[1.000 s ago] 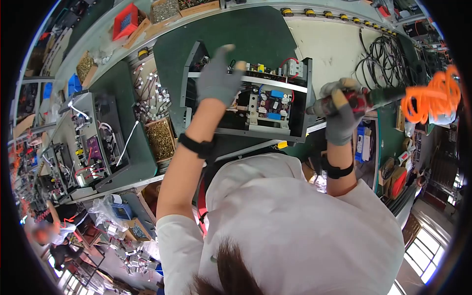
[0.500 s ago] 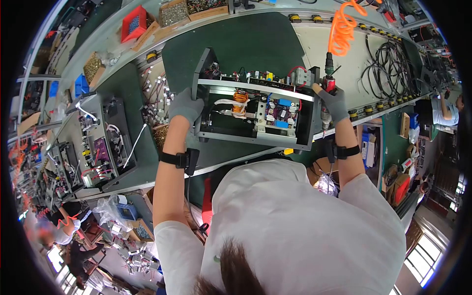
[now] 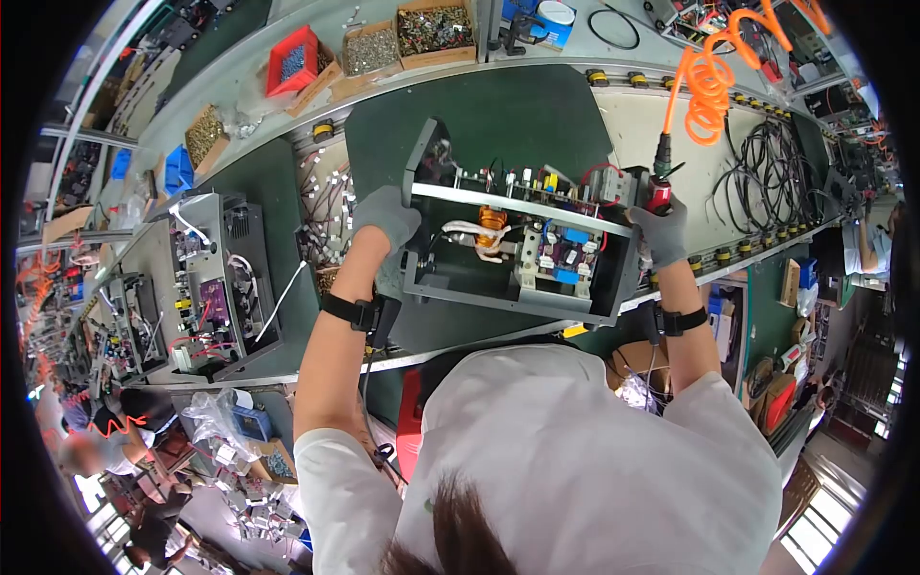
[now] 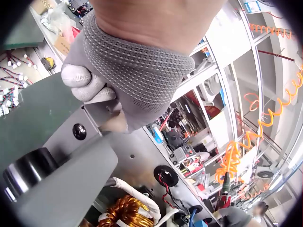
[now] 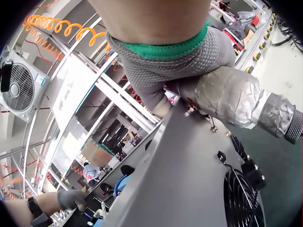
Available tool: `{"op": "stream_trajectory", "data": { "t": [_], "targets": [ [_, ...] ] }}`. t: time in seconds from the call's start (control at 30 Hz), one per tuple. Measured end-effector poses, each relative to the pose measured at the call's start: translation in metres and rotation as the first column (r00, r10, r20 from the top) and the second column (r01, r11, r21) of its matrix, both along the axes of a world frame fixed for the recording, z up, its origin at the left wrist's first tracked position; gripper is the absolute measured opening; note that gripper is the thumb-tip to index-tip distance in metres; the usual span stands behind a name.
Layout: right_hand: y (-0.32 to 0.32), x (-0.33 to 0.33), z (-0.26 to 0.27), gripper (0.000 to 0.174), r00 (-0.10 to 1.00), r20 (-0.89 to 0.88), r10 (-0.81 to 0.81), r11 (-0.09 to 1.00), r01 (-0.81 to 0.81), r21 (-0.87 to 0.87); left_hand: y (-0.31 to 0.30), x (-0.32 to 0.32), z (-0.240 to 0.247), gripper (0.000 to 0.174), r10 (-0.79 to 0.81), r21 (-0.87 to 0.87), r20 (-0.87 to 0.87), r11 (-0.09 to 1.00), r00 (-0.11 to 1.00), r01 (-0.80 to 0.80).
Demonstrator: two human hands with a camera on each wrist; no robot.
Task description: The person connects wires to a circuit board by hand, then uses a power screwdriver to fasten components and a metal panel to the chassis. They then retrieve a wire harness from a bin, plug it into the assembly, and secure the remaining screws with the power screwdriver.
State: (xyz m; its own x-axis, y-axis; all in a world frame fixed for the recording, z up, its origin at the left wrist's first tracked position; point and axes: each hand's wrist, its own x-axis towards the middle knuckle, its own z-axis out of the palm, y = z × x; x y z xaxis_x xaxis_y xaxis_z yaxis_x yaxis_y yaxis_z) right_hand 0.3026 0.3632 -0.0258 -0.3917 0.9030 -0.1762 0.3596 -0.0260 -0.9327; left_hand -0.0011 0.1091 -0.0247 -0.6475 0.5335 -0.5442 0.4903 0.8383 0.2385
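A grey metal chassis point(image 3: 508, 305) with circuit boards and a copper coil point(image 3: 491, 225) inside sits on the green work surface, slightly angled. My gloved left hand point(image 3: 386, 218) grips its left end; in the left wrist view the fingers point(image 4: 90, 84) curl over the metal edge. At the opposite end, my gloved right hand point(image 3: 661, 235) holds a red air screwdriver point(image 3: 659, 195). The right wrist view shows the tool's silver-taped body point(image 5: 227, 90) under the palm, while the thumb rests at the chassis edge. A black fan grille point(image 5: 241, 198) is on that end panel.
An orange coiled hose point(image 3: 707, 96) runs up from the screwdriver. Another open chassis point(image 3: 240, 287) stands at the left, beside loose white-ended wires point(image 3: 326, 201). Black cables point(image 3: 767, 182) lie at the right. A red bin point(image 3: 292, 62) and boxes of small parts line the back.
My left hand has gone from above the chassis to its left end. My right hand has swung the screwdriver from sideways to pointing away and come to the right end. The chassis has turned slightly.
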Motion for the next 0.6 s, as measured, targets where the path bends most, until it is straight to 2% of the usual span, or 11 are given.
{"op": "stream_trajectory", "data": {
  "t": [0.1, 0.13, 0.2, 0.27, 0.3, 0.33, 0.37, 0.43, 0.47, 0.53, 0.6],
  "targets": [
    [0.004, -0.008, 0.011, 0.048, 0.997, -0.082, -0.006, 0.996, 0.013, 0.085, -0.004, -0.009, -0.016, 0.028, 0.143, 0.344, -0.126, 0.935, 0.982, -0.092],
    [0.004, -0.009, 0.013, 0.048, 0.993, -0.114, -0.009, 0.988, 0.027, 0.153, -0.006, -0.006, -0.018, 0.028, 0.141, 0.344, -0.125, 0.935, 0.982, -0.091],
    [-0.005, -0.014, 0.016, 0.054, 0.993, -0.117, -0.018, 0.986, 0.037, 0.164, -0.013, 0.0, -0.022, 0.025, 0.271, 0.639, -0.095, 0.754, 0.958, -0.15],
    [-0.017, -0.019, 0.014, 0.062, 0.948, -0.3, 0.105, 0.906, 0.033, 0.422, -0.025, 0.01, -0.061, 0.027, 0.291, 0.716, -0.085, 0.683, 0.953, -0.145],
    [-0.02, -0.017, 0.009, 0.068, 0.953, -0.284, 0.105, 0.896, 0.033, 0.444, -0.03, 0.022, -0.076, 0.031, 0.363, 0.809, -0.091, 0.57, 0.927, -0.144],
    [-0.018, -0.01, -0.003, 0.061, 0.935, -0.331, 0.128, 0.895, 0.035, 0.446, -0.033, 0.031, -0.081, 0.037, 0.436, 0.886, -0.089, 0.446, 0.896, -0.129],
    [-0.015, 0.003, -0.024, 0.056, 0.935, -0.331, 0.124, 0.881, 0.05, 0.471, -0.037, 0.038, -0.077, 0.037, 0.445, 0.885, -0.097, 0.447, 0.89, -0.127],
    [-0.028, 0.023, -0.038, 0.044, 0.956, -0.287, 0.057, 0.897, 0.077, 0.436, -0.046, 0.051, -0.065, 0.044, 0.425, 0.722, -0.128, 0.66, 0.896, -0.21],
    [-0.035, 0.028, -0.041, 0.047, 0.938, -0.332, 0.099, 0.901, 0.057, 0.431, -0.05, 0.056, -0.064, 0.044, 0.435, 0.715, -0.138, 0.666, 0.89, -0.214],
    [-0.045, 0.046, -0.065, 0.053, 0.943, -0.334, 0.003, 0.909, 0.137, 0.394, -0.057, 0.063, -0.062, 0.044, 0.391, 0.694, -0.14, 0.694, 0.91, -0.192],
    [-0.056, 0.059, -0.074, 0.05, 0.915, -0.402, 0.003, 0.965, 0.102, 0.24, -0.067, 0.07, -0.095, 0.047, 0.452, 0.684, -0.074, 0.671, 0.889, -0.285]
  ]
}}
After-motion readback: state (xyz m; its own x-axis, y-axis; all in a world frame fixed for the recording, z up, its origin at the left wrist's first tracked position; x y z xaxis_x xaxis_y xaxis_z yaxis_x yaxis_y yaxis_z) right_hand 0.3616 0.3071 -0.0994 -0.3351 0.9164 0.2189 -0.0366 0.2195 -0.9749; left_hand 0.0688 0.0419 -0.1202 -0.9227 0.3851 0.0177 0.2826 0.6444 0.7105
